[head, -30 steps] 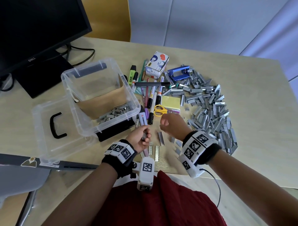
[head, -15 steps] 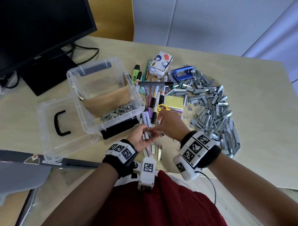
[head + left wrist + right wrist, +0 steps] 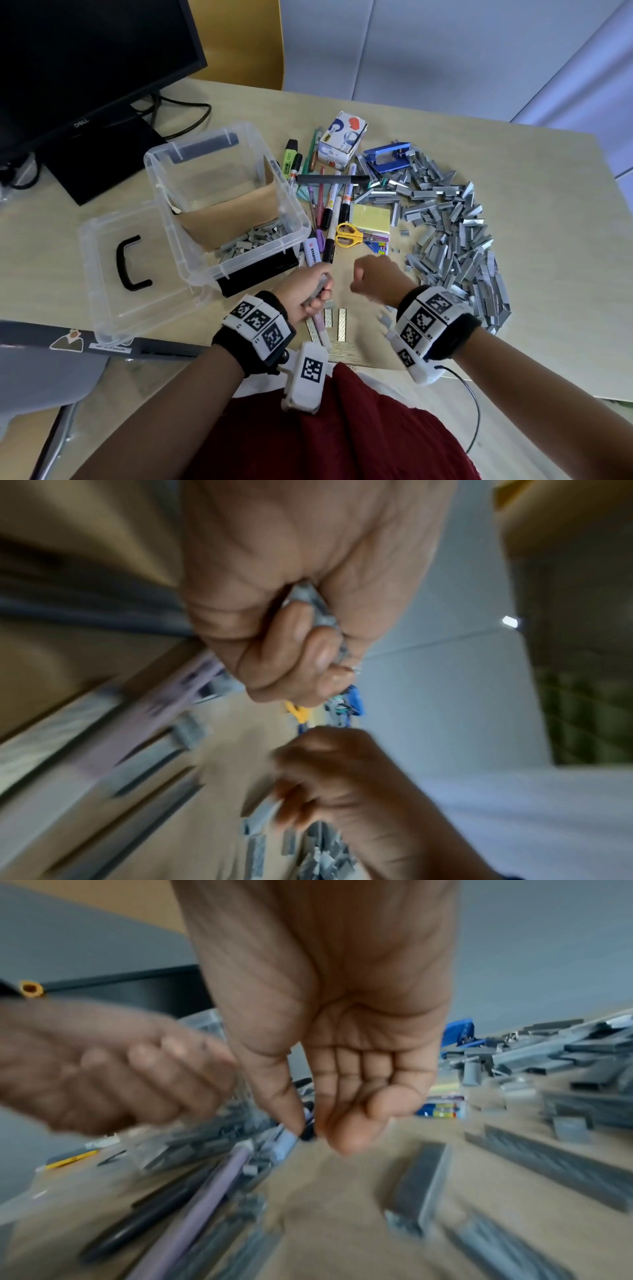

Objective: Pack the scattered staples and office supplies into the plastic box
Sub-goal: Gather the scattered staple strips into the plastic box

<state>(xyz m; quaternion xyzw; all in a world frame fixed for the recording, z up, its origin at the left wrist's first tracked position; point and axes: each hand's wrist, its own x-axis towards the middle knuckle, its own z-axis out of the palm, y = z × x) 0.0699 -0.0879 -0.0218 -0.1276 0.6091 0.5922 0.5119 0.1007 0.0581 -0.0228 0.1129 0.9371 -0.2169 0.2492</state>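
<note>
The clear plastic box (image 3: 297, 224) stands open at the left, with a heap of staples (image 3: 253, 238) in its near compartment beside a cardboard divider (image 3: 233, 212). Just in front of the box, my left hand (image 3: 308, 294) grips a bundle of grey staple strips (image 3: 319, 290); the strips (image 3: 315, 610) poke out of the fist (image 3: 291, 642) in the left wrist view. A short way to the right, my right hand (image 3: 373, 277) hovers above the table with loosely curled fingers. Its palm (image 3: 342, 1096) holds nothing. A large staple pile (image 3: 455, 240) covers the table's right side.
Loose staple strips (image 3: 342, 323) lie near the front edge. Pens and markers (image 3: 329, 205), yellow scissors (image 3: 347, 234), sticky notes (image 3: 371, 216), a blue hole punch (image 3: 387, 157) and a small carton (image 3: 342, 140) sit behind. The box lid (image 3: 102, 274) lies left, under the monitor (image 3: 85, 51).
Half a second ago my right hand met the left and passed staple strips into it. Now the right hand has pulled back to the right, empty, and the left still holds the strips.
</note>
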